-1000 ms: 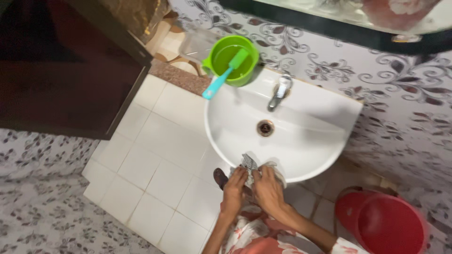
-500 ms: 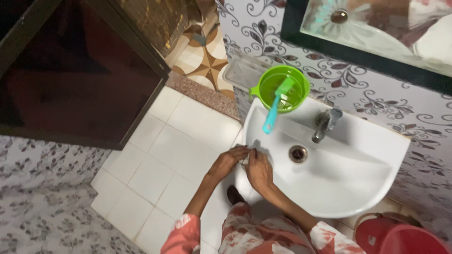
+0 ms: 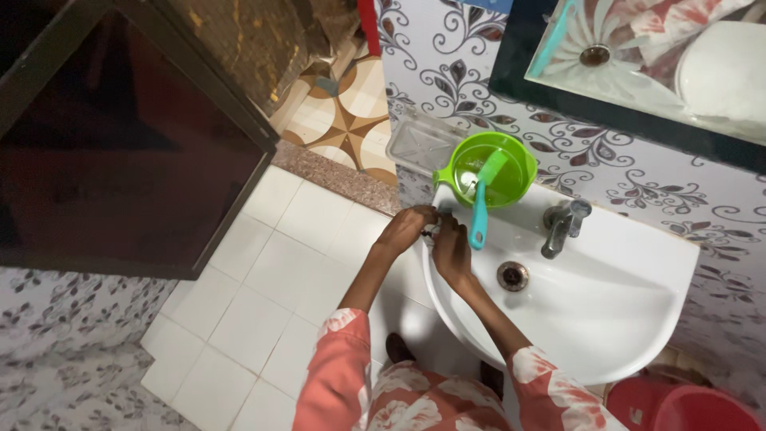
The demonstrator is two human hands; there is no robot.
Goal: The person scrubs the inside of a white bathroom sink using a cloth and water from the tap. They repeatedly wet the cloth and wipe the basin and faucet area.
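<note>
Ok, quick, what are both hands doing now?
Left hand: closed on a small cloth at the sink rim.
Right hand: gripping the same cloth.

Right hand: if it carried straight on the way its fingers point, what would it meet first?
The right hand points up along the sink rim toward the green bowl. It would probably meet that bowl's near side first, with the blue brush just beside the path; depth is hard to judge.

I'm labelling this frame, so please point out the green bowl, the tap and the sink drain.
green bowl [image 3: 511, 152]: head view, on its back rim.
tap [image 3: 563, 226]: head view, on the metal spout.
sink drain [image 3: 512, 275]: head view, on the drain's middle.
</note>
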